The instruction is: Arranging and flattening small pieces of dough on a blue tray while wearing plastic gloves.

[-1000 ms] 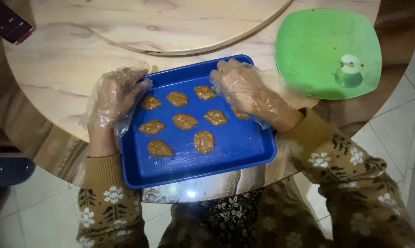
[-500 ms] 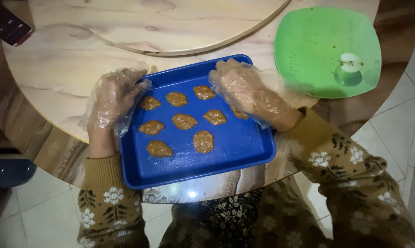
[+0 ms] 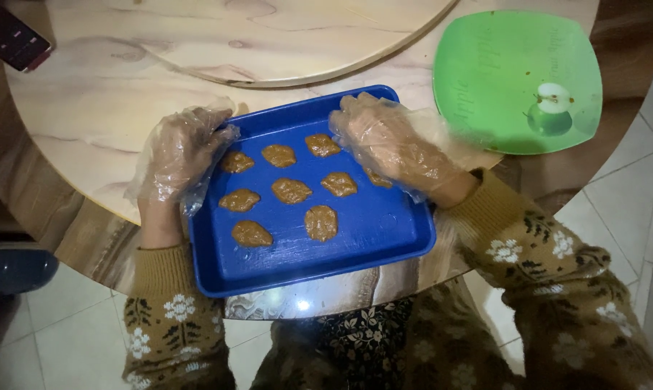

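Observation:
A blue rectangular tray [image 3: 370, 238] rests at the near edge of a round wooden table [image 3: 95, 108]. Several flat brown dough pieces [image 3: 291, 190] lie in rows on it. My left hand [image 3: 182, 155], in a clear plastic glove, lies on the tray's left rim with fingers spread, beside the top-left piece. My right hand [image 3: 391, 144], also gloved, rests flat over the tray's upper right part, covering one piece partly. Neither hand grips anything.
A green square plate [image 3: 514, 72] with a few crumbs sits to the right of the tray. A raised round wooden board [image 3: 268, 36] fills the table's middle. A dark phone [image 3: 12, 40] lies at the far left. Tiled floor shows below.

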